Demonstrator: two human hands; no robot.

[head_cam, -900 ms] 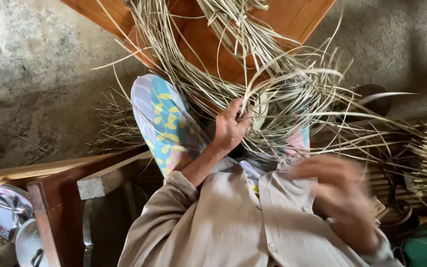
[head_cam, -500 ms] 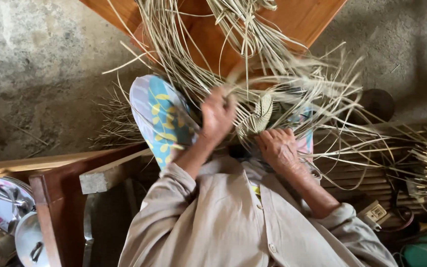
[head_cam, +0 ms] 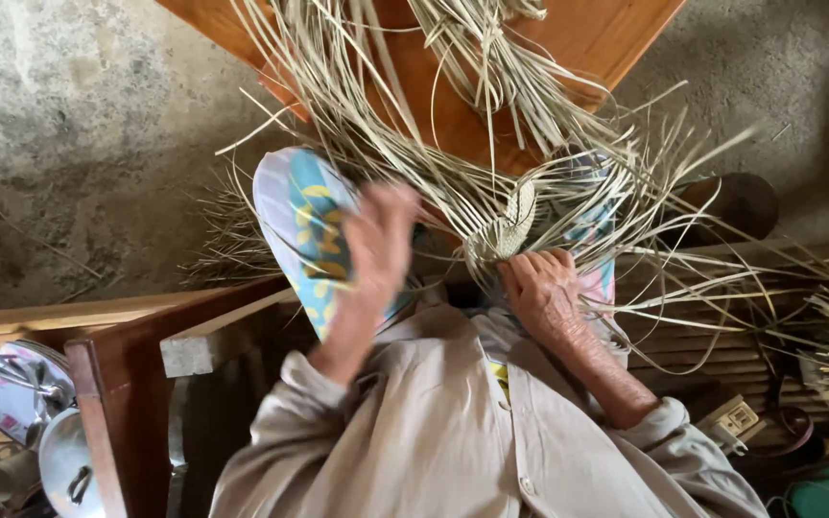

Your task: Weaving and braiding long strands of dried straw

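Concrete floor [head_cam: 79, 125] lies under a wooden board [head_cam: 453, 105] strewn with straw strips [head_cam: 414, 144].

No packages, labels, signs or screens in view

Change across the sequence: the left hand [head_cam: 373, 251], earlier closed on the pale straw strands [head_cam: 405, 144] beside the small woven piece [head_cam: 506, 228], now sits lower and further left, blurred, over the patterned knee [head_cam: 301, 223], its grip off the strands. The right hand [head_cam: 541, 288], a blur near the shirt in the earliest view, now rests just below the woven piece, fingers touching its lower edge. The loose strands fan wider to the right.
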